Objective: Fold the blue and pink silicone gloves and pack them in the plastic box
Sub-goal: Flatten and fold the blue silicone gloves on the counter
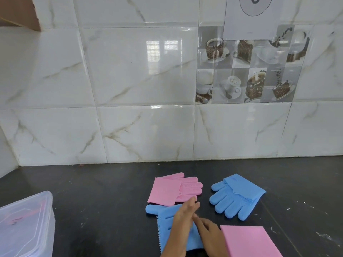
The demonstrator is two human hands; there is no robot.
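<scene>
— Where are the gloves found?

— A blue glove (168,225) is laid flat on the dark surface (92,191) at the near centre, partly covered by both hands. A folded pink glove (172,189) is seen just beyond it, and a folded blue glove (235,196) lies to the right of that, apart from it. Another pink glove (248,242) is placed at the near right edge, beside the right hand.

— And the hands?

— The left hand (183,214) is held open, fingers straight, over the near blue glove. The right hand (209,232) is likewise open, its fingers extended toward the left hand; nothing is gripped.

— The box?

— The clear plastic box (26,225), lid on, is set at the near left, well apart from the gloves. A tiled wall (130,89) is seen behind.
</scene>
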